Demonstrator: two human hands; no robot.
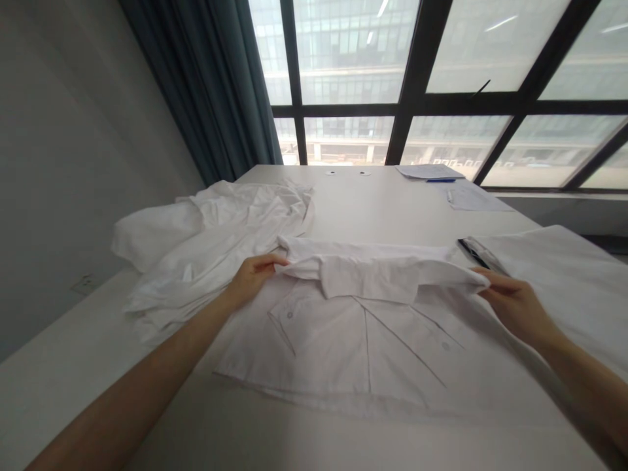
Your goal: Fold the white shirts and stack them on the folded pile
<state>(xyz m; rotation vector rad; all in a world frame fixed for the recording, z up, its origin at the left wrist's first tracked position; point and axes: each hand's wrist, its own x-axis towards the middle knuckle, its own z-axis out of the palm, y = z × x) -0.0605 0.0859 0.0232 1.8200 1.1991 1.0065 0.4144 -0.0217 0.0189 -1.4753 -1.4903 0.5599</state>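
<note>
Your white garment (324, 353) lies on the counter (363, 212) directly in front of you, its lower part spread mostly flat and its far edge lifted between your two hands. Your grip is clamped on the cloth at both ends: your left hand (252, 280) pinches the left corner of the raised edge, and your right hand (513, 302) pinches the right corner. What looks done is the spreading: the near hem runs across in front of you, and a button (289, 315) shows on the left half. The turn-over appears only part made, since the raised band (367, 276) sags between your hands, its middle flap hanging loose, and is not yet laid down. A few creases in the lower part look left to smooth. Beyond this piece, a rumpled heap of white cloth (206, 229) to your left seems untouched, while the white cloth (564, 281) to your right lies flatter and looks more nearly finished, though you cannot tell how it is folded.
</note>
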